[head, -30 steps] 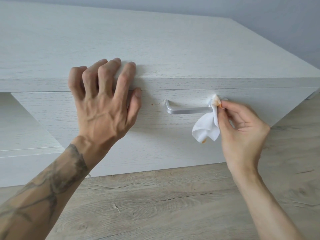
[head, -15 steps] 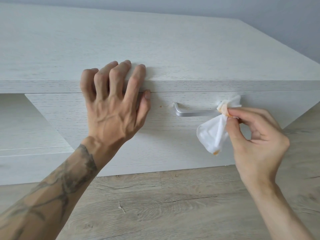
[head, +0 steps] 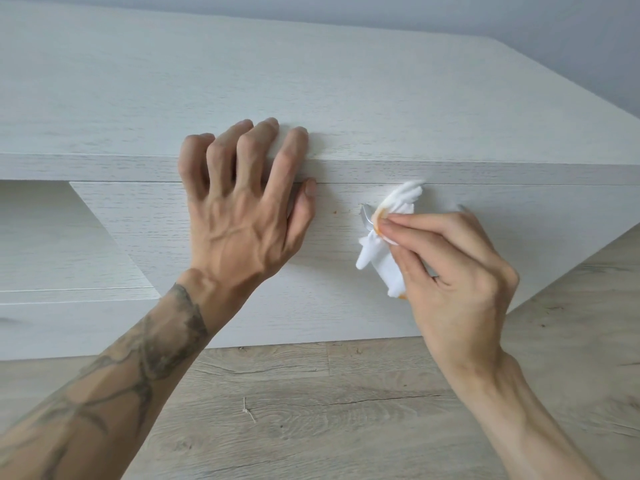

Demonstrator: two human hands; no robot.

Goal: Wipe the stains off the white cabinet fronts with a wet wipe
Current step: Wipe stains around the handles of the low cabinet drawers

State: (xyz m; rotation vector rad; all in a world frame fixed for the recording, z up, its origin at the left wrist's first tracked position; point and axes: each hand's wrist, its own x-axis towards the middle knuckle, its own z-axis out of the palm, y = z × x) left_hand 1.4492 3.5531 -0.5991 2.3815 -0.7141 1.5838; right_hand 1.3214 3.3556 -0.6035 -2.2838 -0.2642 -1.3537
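Note:
A low white cabinet has a drawer front [head: 332, 299] facing me under its top panel [head: 311, 91]. My left hand [head: 242, 209] rests spread over the top's front edge, fingers on top, thumb on the drawer front, holding nothing. My right hand [head: 457, 271] pinches a crumpled white wet wipe [head: 381, 261] with orange smears, pressed around the left end of the metal handle [head: 365, 216]. Most of the handle is hidden behind the wipe and hand. A small orange-brown stain [head: 334, 212] sits on the drawer front between thumb and handle.
An open compartment [head: 52, 237] lies to the left of the drawer. Grey-brown wood-look floor [head: 311, 410] spreads below the cabinet and to the right. A grey wall [head: 519, 29] stands behind.
My right hand has slid the wipe leftward along the handle, from its right end to its left end. My left hand keeps its place on the cabinet edge.

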